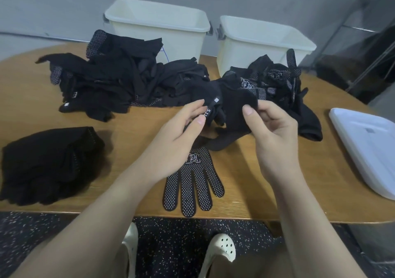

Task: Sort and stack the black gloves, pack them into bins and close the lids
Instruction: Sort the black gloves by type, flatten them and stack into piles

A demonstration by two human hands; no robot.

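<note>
At the near table edge: a dotted glove [193,183] lay flat, palm side up, fingers toward the person, probably the base of a new stack.
Left side stack: a neat pile of plain gloves [51,164] sat apart, seemingly sorted by type.
Hands: the left hand [177,143] pinched the tagged cuff of the held glove [230,110]; the right hand [275,136] gripped its other edge, spreading it, likely to check its type.
Behind: unsorted heaps [119,78] waited on the wooden table [256,192].
Right edge: a white lid [367,149] was set aside, keeping the bins reachable.
Farthest: two bins [162,27] stood open, ready for packing.
</note>
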